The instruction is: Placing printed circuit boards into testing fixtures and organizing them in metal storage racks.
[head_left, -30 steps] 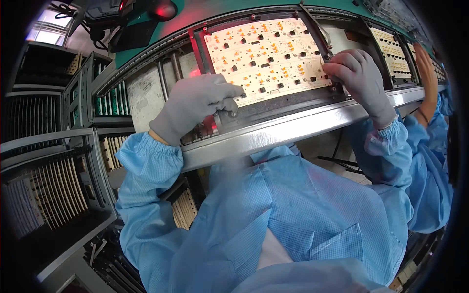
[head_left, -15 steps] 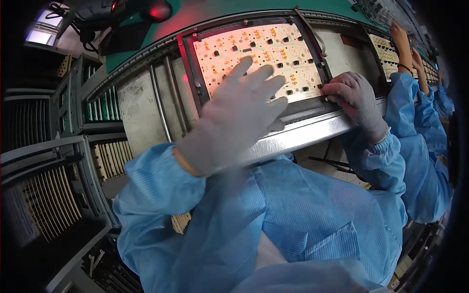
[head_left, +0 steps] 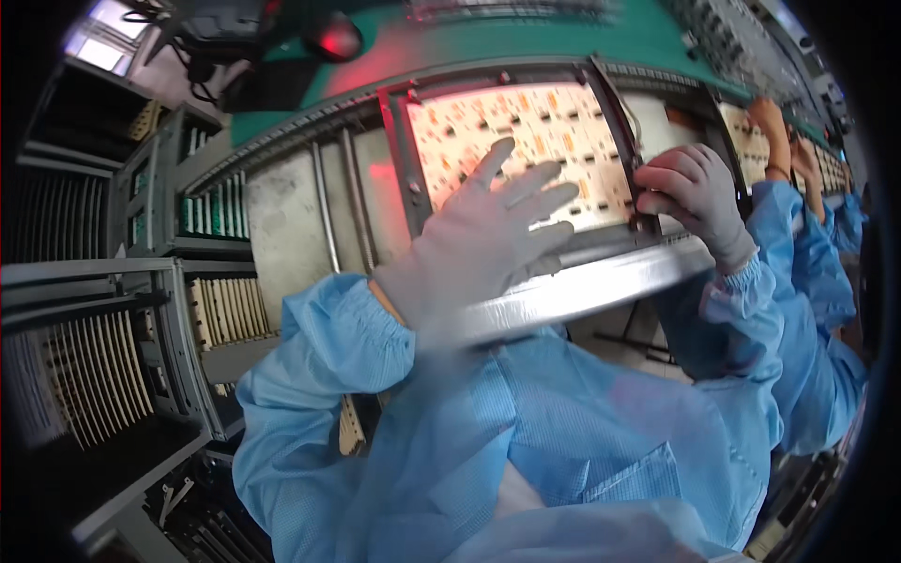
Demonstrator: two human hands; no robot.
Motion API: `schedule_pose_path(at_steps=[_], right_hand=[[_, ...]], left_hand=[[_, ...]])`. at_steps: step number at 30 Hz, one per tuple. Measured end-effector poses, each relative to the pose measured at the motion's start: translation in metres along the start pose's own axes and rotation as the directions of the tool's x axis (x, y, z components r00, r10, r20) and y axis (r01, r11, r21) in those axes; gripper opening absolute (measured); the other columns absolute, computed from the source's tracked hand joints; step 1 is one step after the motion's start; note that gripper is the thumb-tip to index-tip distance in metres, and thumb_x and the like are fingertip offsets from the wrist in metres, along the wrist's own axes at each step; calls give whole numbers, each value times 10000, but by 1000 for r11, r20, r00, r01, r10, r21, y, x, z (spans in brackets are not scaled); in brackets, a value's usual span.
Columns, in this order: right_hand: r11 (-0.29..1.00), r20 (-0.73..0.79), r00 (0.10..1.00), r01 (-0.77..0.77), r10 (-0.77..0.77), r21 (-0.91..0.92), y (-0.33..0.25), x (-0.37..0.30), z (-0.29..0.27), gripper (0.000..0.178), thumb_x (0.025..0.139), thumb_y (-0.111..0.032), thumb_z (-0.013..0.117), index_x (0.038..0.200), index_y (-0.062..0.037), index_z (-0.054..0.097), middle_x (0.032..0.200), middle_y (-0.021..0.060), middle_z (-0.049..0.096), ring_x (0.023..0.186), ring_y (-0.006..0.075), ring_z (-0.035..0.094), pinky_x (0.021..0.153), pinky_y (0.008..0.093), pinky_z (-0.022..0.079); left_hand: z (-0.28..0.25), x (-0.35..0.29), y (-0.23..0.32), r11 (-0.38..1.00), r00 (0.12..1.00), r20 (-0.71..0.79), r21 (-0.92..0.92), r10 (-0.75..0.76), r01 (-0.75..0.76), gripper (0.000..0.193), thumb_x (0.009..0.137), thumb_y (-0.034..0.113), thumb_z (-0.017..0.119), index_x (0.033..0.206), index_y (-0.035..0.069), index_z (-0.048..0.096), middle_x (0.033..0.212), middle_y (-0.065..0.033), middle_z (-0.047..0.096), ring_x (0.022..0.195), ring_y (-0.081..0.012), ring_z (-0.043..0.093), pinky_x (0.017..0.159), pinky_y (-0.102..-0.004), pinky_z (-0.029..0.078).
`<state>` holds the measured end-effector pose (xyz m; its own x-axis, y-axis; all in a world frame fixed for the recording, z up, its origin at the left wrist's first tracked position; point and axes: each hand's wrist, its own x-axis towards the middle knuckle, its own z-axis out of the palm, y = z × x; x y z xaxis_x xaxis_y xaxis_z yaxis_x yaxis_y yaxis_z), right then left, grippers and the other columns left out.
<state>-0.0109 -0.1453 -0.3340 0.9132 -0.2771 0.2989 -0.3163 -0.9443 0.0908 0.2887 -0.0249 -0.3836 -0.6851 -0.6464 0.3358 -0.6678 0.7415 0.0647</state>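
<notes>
Grip of the left hand (head_left: 483,230) is released: the fingers are spread over the pale circuit board (head_left: 563,131), and whether it is touched cannot be told. Grip of the right hand (head_left: 693,195) is curled near the four o'clock corner of the dark frame (head_left: 403,152); whether anything is pinched cannot be told. The board is seen lying within the frame, toward one o'clock from the left palm. Compared with one second earlier, the left hand is shifted from the board's seven o'clock corner inward across its face; that corner is judged to be no longer handled. The frame is bounded toward six o'clock by a silver rail (head_left: 601,280) and toward twelve by the green surface (head_left: 526,52). Open room is left toward nine o'clock, over a pale plate (head_left: 284,216) and two metal rods (head_left: 326,211); toward three o'clock, movement is limited by a neighbouring board (head_left: 741,155) and a co-worker's hand (head_left: 770,122).
</notes>
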Motion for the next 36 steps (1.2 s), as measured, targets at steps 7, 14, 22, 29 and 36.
schedule_pose_path(at_steps=[7,14,22,29,36], right_hand=[[963,-215,941,-236,261,132,36,126,15,253,939,-176,614,1173,-89,655,1078,107,671,950,302,655,799,355,512],[948,-135,939,-316,316,22,110,286,101,300,959,-315,514,1201,-182,631,884,151,679,820,397,651,711,500,522],[878,-164,904,-424,395,-225,104,361,135,309,910,-235,510,1184,-162,630,1183,101,652,1074,318,630,917,441,488],[122,-181,965,-159,-192,-980,282,294,198,317,930,-210,531,1204,-93,638,1112,131,683,1059,238,660,880,444,538],[608,34,865,-378,500,699,136,263,80,242,885,-178,647,1089,-49,649,919,-16,628,814,72,557,679,236,443]], left_hand=[[-15,-36,-53,873,821,-335,-9,-462,488,474,877,316,661,1297,106,596,1316,-142,562,1308,-389,446,1135,-593,217],[6,-38,-63,798,779,-229,15,-584,603,556,890,365,612,1342,52,524,1356,-155,521,1351,-352,394,1147,-594,188],[-11,-49,-59,764,756,-129,-20,-641,645,584,954,418,522,1417,68,457,1427,-150,486,1408,-328,339,1166,-595,146],[-1,-10,-53,877,864,-154,-121,-480,466,556,955,421,519,1397,85,494,1428,-137,497,1418,-320,334,1162,-593,163],[14,-47,-67,827,796,-240,-70,-556,557,538,922,407,568,1354,87,536,1376,-142,537,1358,-338,408,1147,-587,212]])
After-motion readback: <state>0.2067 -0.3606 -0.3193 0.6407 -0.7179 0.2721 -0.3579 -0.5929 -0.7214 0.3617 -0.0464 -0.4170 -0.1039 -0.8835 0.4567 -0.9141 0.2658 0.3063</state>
